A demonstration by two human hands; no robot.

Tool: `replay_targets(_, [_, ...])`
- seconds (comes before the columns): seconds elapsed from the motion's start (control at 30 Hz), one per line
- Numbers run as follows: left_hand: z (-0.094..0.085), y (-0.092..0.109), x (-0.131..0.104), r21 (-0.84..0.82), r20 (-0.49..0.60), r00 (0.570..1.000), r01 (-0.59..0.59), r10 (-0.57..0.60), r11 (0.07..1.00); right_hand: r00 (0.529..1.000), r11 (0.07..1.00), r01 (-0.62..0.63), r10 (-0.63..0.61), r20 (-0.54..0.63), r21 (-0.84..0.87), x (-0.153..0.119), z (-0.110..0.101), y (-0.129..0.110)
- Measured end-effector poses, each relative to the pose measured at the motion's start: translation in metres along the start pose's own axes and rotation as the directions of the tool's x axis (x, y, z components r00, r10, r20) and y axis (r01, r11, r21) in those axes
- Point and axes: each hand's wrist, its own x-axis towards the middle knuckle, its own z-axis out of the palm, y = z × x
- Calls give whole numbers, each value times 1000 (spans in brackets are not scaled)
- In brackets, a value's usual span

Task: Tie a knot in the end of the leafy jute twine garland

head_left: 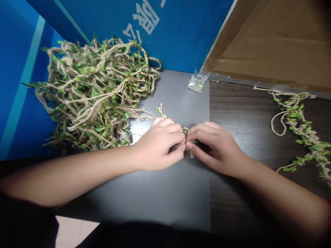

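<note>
My left hand (165, 143) and my right hand (213, 146) meet over the grey board, fingertips pinched close together. Between them is a leafy cord (191, 143) of beige rope with small green leaves, mostly covered by my fingers. A sprig end (161, 111) with green leaves and pale tips pokes out beyond my left knuckles. To the left lies a big heap of leafy rope (100, 93), its braids and loose ends tangled. On the right, a braided leafy garland (302, 127) stretches over the dark wood surface, with a loop of bare cord on its near side.
A grey board (155, 199) covers the left of the dark wood-grain table (240, 113). Behind stand a blue panel (178, 34) with white characters and a brown cardboard box (271, 41). A small clear plastic packet (198, 82) lies by the box's corner.
</note>
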Motion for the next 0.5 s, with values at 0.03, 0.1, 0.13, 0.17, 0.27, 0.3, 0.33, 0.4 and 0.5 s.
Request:
replay_targets(0.03, [0, 0, 0, -1, -1, 1000, -1, 1, 1000, 1000, 1000, -1, 1, 0, 0, 0, 0, 0])
replay_targets(0.1, [0, 0, 0, -3, -1, 1000, -2, 2, 1000, 1000, 1000, 0, 0, 0, 1, 0, 0, 0])
replay_targets(0.13, [0, 1, 0, -3, 0, 1000, -1, 1, 1000, 1000, 1000, 0, 0, 1, 2, 0, 0, 0])
replay_targets(0.17, [0, 1, 0, -2, 0, 1000, -2, 2, 1000, 1000, 1000, 0, 0, 2, 1, 1, 0, 0])
replay_targets(0.27, [0, 1, 0, 1, -1, 1000, -2, 2, 1000, 1000, 1000, 0, 0, 2, -3, 1, -1, 0])
replay_targets(0.3, [0, 0, 0, 2, -2, 1000, -2, 2, 1000, 1000, 1000, -1, 1, 1, -5, 1, -1, 0])
replay_targets(0.33, [0, 0, 0, 3, -2, 1000, -3, 3, 1000, 1000, 1000, -3, 3, 2, -5, 1, -1, 0])
replay_targets(0.4, [0, 0, 0, 3, -1, 1000, -5, 5, 1000, 1000, 1000, -2, 2, 2, -3, 0, 0, 0])
replay_targets(0.5, [0, 0, 0, 3, 0, 1000, -3, 3, 1000, 1000, 1000, -4, 4, 5, -3, 0, 0, 0])
